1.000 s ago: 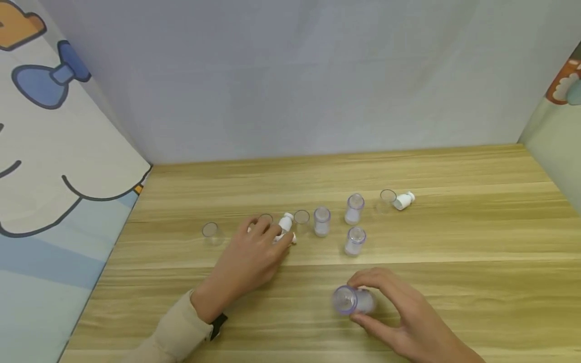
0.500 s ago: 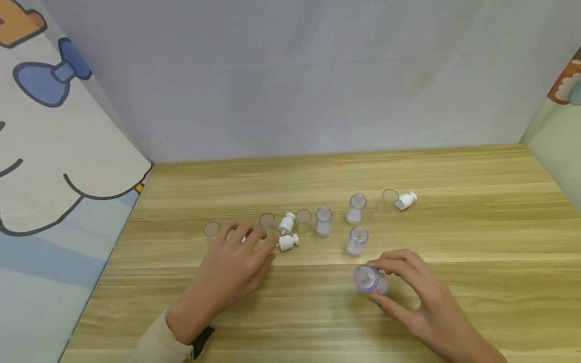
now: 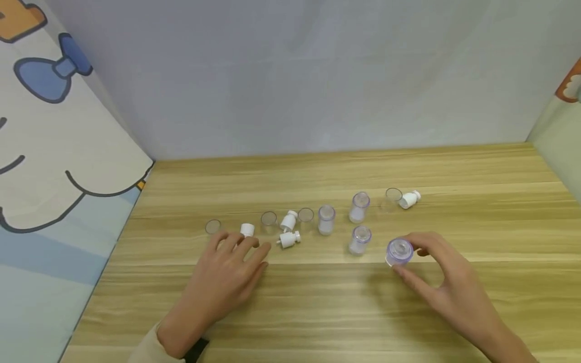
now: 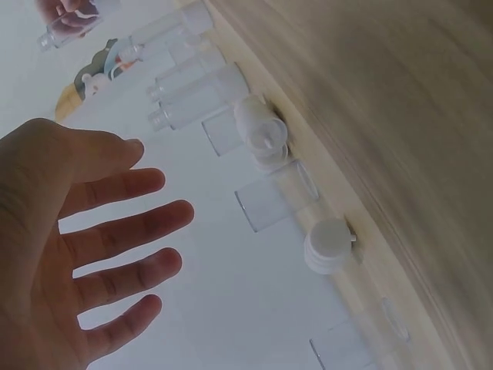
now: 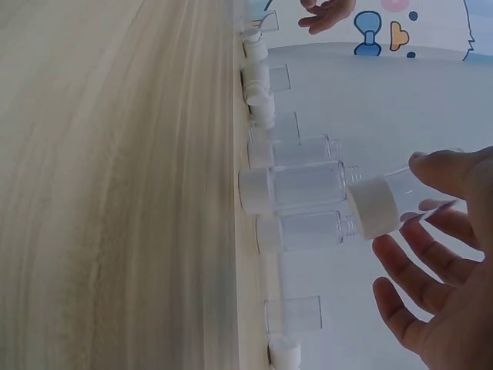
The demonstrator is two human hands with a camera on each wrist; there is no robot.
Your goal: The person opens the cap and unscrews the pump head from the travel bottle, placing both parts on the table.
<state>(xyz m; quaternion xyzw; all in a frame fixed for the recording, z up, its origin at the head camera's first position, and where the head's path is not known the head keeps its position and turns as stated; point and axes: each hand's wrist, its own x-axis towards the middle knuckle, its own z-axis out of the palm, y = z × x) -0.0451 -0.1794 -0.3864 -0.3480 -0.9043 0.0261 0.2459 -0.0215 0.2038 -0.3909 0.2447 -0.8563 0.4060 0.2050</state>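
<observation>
My right hand (image 3: 458, 287) holds a small clear bottle (image 3: 399, 252) with a white base between thumb and fingers, raised above the wooden table. In the right wrist view, the white base (image 5: 373, 208) faces the table and looks tilted. Three similar bottles (image 3: 326, 220) stand to its left. My left hand (image 3: 227, 272) hovers over the table with fingers spread, holding nothing. Beyond its fingertips lies a white pump head (image 3: 247, 230), its lower edge close to the fingers. Two more white pump heads (image 3: 289, 239) lie just right of that hand, on their sides.
Several clear open cups (image 3: 269, 220) stand in a rough row along the table (image 3: 317, 312). Another white pump head (image 3: 410, 199) lies beside the cup (image 3: 393, 197) at the right. A pale curtain (image 3: 317, 80) rises behind the table, and a cartoon-printed cloth (image 3: 41, 151) hangs at the left.
My right hand has carried the bottle rightward and away from me, turning it more upright. My left hand has drawn back leftward from the pump heads, uncovering them.
</observation>
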